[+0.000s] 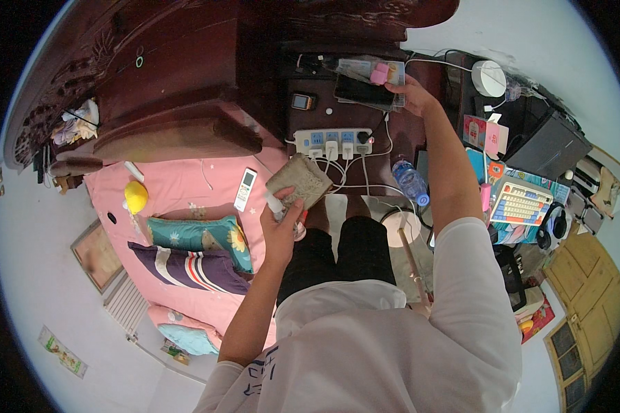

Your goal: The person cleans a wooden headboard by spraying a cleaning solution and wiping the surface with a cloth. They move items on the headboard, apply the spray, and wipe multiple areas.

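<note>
My left hand is closed around a folded grey-brown cloth and a small white-tipped object, whose kind I cannot make out. Both are held above my lap, beside the bed. My right hand reaches to the back of the dark red table, its fingers closed on the right edge of a stack of flat items. In that stack lie a black glossy slab, a clear plastic pouch and a small pink object.
A power strip with several plugs and cables lies at the table's front. Nearby are a smartwatch-like device and a water bottle. A remote control rests on the pink bed. A keyboard and laptop stand at right.
</note>
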